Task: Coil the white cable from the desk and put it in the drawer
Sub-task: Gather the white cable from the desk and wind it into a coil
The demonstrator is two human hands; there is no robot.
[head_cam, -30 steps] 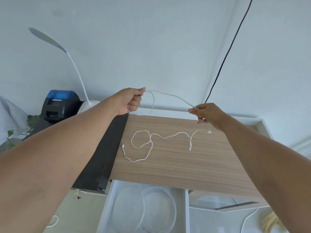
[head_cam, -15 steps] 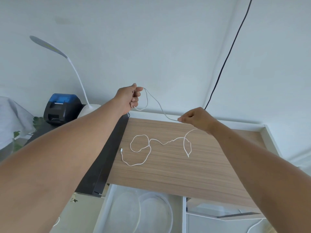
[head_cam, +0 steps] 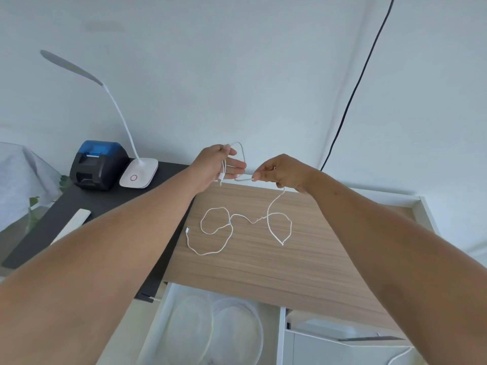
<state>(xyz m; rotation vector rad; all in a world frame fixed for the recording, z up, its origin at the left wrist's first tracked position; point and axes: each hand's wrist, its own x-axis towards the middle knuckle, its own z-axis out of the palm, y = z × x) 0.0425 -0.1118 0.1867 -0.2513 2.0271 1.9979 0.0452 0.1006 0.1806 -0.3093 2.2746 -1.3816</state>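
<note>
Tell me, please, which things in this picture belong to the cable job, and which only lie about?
For the job:
white cable
left hand
right hand
wooden desk
open drawer

Only lying about:
desk lamp
small black and blue printer
black cable on the wall

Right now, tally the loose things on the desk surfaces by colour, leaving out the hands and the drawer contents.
White: 3 - white cable, desk lamp, flat white bar
Black and blue: 1 - small printer
Total: 4
</note>
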